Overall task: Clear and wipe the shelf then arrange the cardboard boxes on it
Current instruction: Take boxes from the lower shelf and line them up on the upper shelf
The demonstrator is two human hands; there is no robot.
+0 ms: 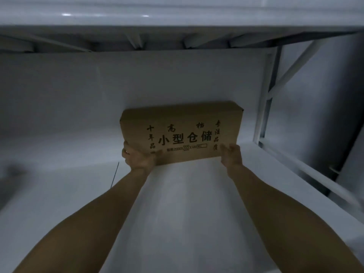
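The fingers [126,147] of the left hand [137,157] curl round the lower left corner of a cardboard box [181,133], with the thumb lying on its printed front. The fingers [226,148] of the right hand [232,156] grip the lower right corner in the same way, so both hands hold the box. It sits at the centre of the frame, long side level, its brown face printed with large dark Chinese characters and tipped toward the camera. Whether its bottom edge rests on the board cannot be told. Both bare forearms run from the lower corners of the frame up to the box. Beneath them lies the white board of the shelf [177,203], with a thin dark line [115,174] just left of the left wrist. Behind the box is a pale back wall [98,91]. The ribbed underside of an upper shelf [137,40] crosses the top of the frame. At the right stand a white upright post [264,115] and a diagonal brace [293,64].
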